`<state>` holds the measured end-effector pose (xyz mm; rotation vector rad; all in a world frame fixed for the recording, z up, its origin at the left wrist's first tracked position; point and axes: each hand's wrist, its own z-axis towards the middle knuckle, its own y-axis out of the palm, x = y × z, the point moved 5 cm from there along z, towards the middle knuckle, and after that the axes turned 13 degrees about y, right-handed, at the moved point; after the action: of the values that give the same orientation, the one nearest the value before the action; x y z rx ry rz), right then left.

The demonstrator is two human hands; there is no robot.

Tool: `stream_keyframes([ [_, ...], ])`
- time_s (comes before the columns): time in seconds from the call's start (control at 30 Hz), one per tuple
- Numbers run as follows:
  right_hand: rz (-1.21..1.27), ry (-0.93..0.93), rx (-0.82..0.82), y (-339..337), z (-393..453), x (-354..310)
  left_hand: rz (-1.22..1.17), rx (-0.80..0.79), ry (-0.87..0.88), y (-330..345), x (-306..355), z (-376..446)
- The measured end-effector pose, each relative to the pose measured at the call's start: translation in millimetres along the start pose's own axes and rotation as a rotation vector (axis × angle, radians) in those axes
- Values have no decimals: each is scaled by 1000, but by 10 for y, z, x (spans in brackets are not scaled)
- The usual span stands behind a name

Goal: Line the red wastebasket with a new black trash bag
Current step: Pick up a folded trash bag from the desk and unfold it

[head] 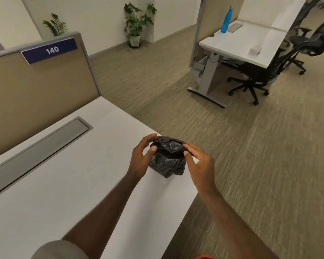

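Observation:
A crumpled, still-folded black trash bag (167,157) is held just above the corner of a white desk (67,184). My left hand (141,157) grips its left side with thumb and fingers. My right hand (198,161) pinches its upper right edge. A sliver of the red wastebasket (206,257) shows at the bottom edge of the view, on the floor under my right forearm; most of it is out of frame.
A tan partition with a "140" sign (49,50) borders the desk on the left. Across the carpeted aisle stand another white desk (251,43) with a blue bottle (226,19), and black office chairs (260,75). Potted plants (137,21) stand by the far wall.

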<state>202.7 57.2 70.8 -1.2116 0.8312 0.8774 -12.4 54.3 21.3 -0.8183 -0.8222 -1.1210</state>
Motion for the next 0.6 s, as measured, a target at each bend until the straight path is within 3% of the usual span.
stream_keyframes([
  [0.2,261,269,-31,-432,-229,77,-136,33,-73,299,446,-302],
  [0.33,425,347,-26,-791,-452,155,-85,28,-106,552,731,-574],
  [0.47,440,406,-25,-1222,-731,265,-67,-24,-144,890,1069,-952],
  [0.6,301,432,5,-1729,-1079,391,-64,2,-228,1203,1391,-1390],
])
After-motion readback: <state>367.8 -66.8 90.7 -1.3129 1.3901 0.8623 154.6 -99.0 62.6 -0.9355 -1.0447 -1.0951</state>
